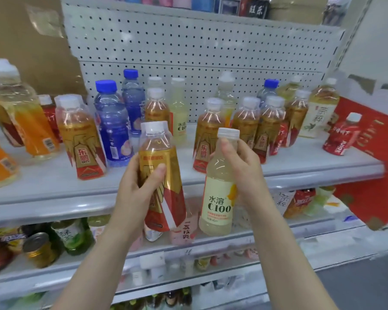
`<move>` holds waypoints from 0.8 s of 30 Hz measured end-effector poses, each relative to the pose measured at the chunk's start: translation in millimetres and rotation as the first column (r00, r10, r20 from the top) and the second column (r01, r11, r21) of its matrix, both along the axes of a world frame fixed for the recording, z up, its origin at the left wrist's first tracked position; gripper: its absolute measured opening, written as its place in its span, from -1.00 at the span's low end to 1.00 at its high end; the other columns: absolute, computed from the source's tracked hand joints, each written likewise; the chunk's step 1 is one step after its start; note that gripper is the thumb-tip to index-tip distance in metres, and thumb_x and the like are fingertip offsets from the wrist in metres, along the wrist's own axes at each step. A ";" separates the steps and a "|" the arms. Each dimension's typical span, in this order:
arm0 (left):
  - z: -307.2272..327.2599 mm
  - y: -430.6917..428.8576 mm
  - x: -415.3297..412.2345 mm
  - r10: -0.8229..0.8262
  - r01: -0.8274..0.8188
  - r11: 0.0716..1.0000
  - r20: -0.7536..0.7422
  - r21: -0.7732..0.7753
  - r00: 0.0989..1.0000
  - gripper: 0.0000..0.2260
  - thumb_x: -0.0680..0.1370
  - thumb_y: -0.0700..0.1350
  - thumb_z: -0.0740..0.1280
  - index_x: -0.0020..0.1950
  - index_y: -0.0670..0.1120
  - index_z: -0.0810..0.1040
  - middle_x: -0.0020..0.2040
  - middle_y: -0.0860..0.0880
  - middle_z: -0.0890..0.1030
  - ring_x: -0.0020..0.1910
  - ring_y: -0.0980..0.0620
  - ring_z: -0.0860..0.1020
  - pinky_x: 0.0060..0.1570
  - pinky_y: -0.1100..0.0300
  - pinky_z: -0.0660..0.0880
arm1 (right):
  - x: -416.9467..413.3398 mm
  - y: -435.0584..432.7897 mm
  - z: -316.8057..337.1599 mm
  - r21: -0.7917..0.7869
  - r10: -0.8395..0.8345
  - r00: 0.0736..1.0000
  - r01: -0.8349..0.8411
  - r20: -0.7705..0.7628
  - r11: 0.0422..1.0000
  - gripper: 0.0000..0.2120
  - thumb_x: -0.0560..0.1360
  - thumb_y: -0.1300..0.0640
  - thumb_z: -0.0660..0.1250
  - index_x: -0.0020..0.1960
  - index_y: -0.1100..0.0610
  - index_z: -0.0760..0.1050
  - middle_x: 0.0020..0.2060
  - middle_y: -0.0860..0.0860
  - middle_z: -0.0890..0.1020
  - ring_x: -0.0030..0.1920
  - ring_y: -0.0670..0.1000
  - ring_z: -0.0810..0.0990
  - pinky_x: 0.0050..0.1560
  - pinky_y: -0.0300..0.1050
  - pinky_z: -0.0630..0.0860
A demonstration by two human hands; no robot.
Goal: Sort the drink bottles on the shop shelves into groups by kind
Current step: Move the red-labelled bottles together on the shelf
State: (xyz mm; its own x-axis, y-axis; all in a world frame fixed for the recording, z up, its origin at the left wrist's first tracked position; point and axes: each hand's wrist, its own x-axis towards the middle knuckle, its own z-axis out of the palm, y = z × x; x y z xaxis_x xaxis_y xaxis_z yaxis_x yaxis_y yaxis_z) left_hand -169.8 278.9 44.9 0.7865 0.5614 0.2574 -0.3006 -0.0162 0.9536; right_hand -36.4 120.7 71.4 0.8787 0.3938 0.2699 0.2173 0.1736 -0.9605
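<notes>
Head view: nearest, low in the middle of the frame, the left hand (134, 186) grips a gold-and-red bottle (157, 151) round its waist. The thumb lies across the label front and the fingers curl behind it. Just right of it, the right hand (240, 166) clamps a pale C100 bottle (217, 204) at the shoulder, fingers wrapped round the back below the white cap. Both bottles are upright, lifted in front of the grey shelf (54, 198), near each other but apart. Their labels face the camera, probably so each kind can be read before it goes to its group.

Beyond the hands, the shelf's bottles stand mixed. A lone gold-and-red one (83, 148) is left of centre and blue bottles (112, 128) are just behind it. A cluster of gold-and-red bottles (246, 124) is right of centre, the likely home for the left hand's bottle. Another C100 bottle (179, 124) stands at the back in mid-frame, where the pale one probably belongs. Orange bottles (34, 128) crowd the left edge and a red juice bottle (343, 137) stands far right. Behind everything runs the pegboard back (211, 45). Sorting looks far from finished.
</notes>
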 end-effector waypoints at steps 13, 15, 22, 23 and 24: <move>-9.5 -112.7 93.5 0.042 -0.042 0.999 0.073 -0.013 0.996 -0.57 0.39 0.14 0.42 0.22 0.06 0.55 0.03 -0.01 0.68 0.00 0.02 0.65 -0.09 0.17 0.57 | 107.9 -117.9 9.9 -0.035 -0.041 0.993 0.045 0.109 0.998 -0.80 0.58 -0.12 0.36 0.11 -0.02 0.58 -0.01 0.01 0.72 0.00 0.05 0.71 0.01 0.03 0.61; -12.0 -124.1 101.9 0.063 -0.062 0.998 0.081 -0.017 0.995 -0.55 0.38 0.15 0.42 0.24 0.07 0.54 0.04 0.01 0.68 0.02 0.04 0.65 -0.09 0.20 0.57 | 129.1 -134.8 19.5 -0.009 -0.098 0.984 0.100 0.148 0.995 -0.79 0.57 -0.13 0.37 0.13 -0.07 0.57 0.04 0.00 0.72 0.06 0.04 0.70 0.08 0.07 0.62; -13.2 -137.3 104.0 0.230 -0.230 0.973 0.058 -0.015 0.971 -0.55 0.34 0.20 0.42 0.21 0.16 0.55 0.07 0.00 0.68 0.09 -0.04 0.65 0.07 -0.03 0.56 | 188.7 -147.7 52.4 0.098 -0.071 0.979 0.053 0.191 0.994 -0.81 0.58 -0.07 0.38 0.15 -0.04 0.57 0.02 -0.06 0.71 0.07 0.01 0.69 0.07 -0.01 0.63; -12.1 -135.1 101.2 0.251 -0.251 0.968 0.052 -0.009 0.967 -0.59 0.34 0.21 0.42 0.17 0.21 0.56 0.07 0.00 0.68 0.09 -0.05 0.65 0.10 -0.07 0.56 | 189.9 -143.5 50.7 0.092 -0.057 0.977 0.039 0.205 0.995 -0.86 0.59 -0.04 0.37 0.13 -0.05 0.57 -0.01 -0.10 0.71 0.03 -0.06 0.69 0.01 -0.08 0.62; -11.2 -133.1 98.7 0.267 -0.267 0.964 0.047 -0.002 0.962 -0.62 0.34 0.21 0.42 0.14 0.24 0.57 0.07 0.01 0.68 0.09 -0.04 0.65 0.11 -0.09 0.56 | 193.7 -140.0 46.0 0.083 -0.071 0.973 0.053 0.221 0.995 -0.87 0.59 -0.04 0.37 0.12 -0.06 0.56 -0.03 -0.13 0.71 0.00 -0.10 0.69 -0.02 -0.11 0.59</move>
State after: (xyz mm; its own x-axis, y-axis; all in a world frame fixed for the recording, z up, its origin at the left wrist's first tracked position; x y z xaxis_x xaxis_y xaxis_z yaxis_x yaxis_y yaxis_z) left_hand -71.1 145.8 33.7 0.5951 0.7483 0.2931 -0.3287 -0.1062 0.9384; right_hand 157.3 -19.3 117.3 0.8147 0.3111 0.4894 0.4377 0.2237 -0.8709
